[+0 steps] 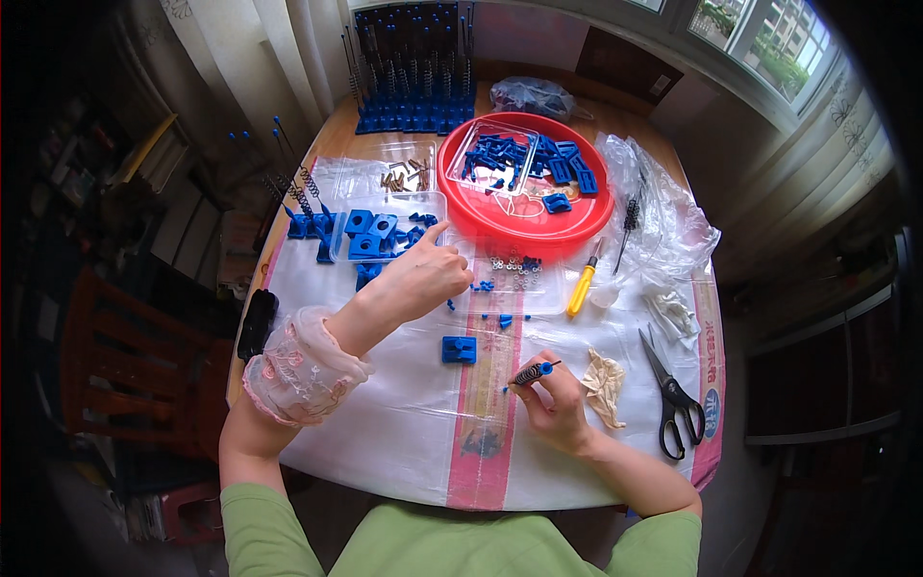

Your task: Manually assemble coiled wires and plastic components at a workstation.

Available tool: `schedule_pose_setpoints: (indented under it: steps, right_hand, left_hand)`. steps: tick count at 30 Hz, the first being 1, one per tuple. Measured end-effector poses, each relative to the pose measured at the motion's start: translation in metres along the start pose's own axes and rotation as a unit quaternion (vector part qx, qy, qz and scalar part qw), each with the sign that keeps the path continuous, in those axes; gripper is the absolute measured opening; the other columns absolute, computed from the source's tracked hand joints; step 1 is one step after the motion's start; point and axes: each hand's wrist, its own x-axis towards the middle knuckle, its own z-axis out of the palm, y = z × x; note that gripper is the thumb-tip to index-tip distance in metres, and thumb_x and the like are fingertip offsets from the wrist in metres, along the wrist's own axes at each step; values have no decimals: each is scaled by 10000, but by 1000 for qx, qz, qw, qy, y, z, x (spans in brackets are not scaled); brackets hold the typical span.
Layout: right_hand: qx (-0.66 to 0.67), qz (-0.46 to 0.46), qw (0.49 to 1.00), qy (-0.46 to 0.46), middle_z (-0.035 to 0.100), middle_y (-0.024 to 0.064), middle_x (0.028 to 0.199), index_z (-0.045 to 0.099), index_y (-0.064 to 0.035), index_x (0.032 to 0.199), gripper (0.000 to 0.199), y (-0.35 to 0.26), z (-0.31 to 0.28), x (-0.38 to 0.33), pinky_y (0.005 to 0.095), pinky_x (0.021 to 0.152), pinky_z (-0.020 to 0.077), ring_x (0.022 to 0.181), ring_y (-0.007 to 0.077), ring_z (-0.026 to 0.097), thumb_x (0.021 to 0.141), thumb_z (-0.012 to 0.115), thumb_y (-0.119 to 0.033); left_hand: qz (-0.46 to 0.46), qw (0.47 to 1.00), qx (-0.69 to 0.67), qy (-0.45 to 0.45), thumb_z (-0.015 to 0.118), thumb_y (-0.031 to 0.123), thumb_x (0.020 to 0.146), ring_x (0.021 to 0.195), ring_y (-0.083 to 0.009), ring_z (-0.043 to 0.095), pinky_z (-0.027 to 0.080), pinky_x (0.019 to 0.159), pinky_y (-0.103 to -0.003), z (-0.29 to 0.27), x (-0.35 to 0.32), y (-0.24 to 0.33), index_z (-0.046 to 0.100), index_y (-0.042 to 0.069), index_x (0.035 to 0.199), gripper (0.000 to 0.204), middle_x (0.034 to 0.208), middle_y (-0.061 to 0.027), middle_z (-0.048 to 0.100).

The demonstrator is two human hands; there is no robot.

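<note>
My left hand (pixel 435 275) reaches over the table, palm down, between a clear tray of blue plastic blocks (pixel 364 247) and a clear tray of small metal nuts (pixel 514 265). One finger sticks out and nothing shows in its grasp; the undersides of the fingers are hidden. Closer to me, my right hand (pixel 558 409) is closed on a dark coil spring (pixel 529 374) that sits on a thin rod with blue plastic ends. A square blue block (pixel 459 349) lies on the sheet left of that hand, with tiny blue pieces (pixel 505 320) beyond it.
A red round basin (pixel 452 207) holds blue parts. Brass-coloured pins (pixel 408 177) lie in a clear tray. A rack of springs (pixel 413 106) stands at the back. A yellow screwdriver (pixel 582 288), black scissors (pixel 678 404), a crumpled cloth (pixel 604 387) and clear plastic bags (pixel 654 212) lie rightward.
</note>
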Motion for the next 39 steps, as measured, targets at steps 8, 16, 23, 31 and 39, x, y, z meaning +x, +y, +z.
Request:
schedule_pose_setpoints:
  steps: [8, 16, 23, 31, 39]
  right_hand:
    - [-7, 1, 1000, -3, 630, 116, 829, 627, -1, 940, 233, -1, 0, 0, 385, 650, 468, 772, 297, 587, 778, 737, 126]
    - [-9, -9, 1000, 0, 635, 116, 831, 625, 0, 930, 224, 0, 1, 0, 383, 647, 464, 776, 296, 587, 782, 735, 127]
    - [0, 0, 1000, 4, 643, 110, 834, 625, -5, 924, 220, -2, 1, 1, 376, 642, 465, 777, 291, 587, 784, 727, 131]
    - [-15, -1, 1000, -3, 641, 107, 832, 625, -11, 908, 220, -1, 1, 1, 380, 655, 465, 774, 295, 583, 776, 728, 131]
    - [-13, -1, 1000, -1, 634, 105, 822, 632, -13, 904, 207, -2, 2, 0, 383, 655, 465, 772, 295, 585, 782, 731, 122]
  left_hand:
    - [4, 1000, -8, -6, 652, -43, 815, 898, -213, 703, 363, 1191, -533, -6, -6, 8, 691, 99, 837, 149, 806, -29, 676]
    - [-18, 992, -54, 116, 644, -48, 833, 917, -200, 699, 398, 1163, -501, -18, -18, 11, 731, 102, 938, 203, 880, -31, 712]
    - [-102, 958, -142, 228, 665, -80, 812, 931, -217, 701, 452, 1105, -485, -22, -61, 33, 743, 102, 951, 241, 923, -40, 731]
    - [-158, 939, -180, 249, 695, -62, 804, 977, -232, 679, 544, 941, -384, -12, -66, 49, 735, 66, 1009, 245, 998, -43, 726]
    - [-95, 983, -87, 132, 639, -62, 789, 1072, -247, 612, 543, 920, -333, 18, -38, 30, 706, 18, 1101, 329, 1078, -59, 684]
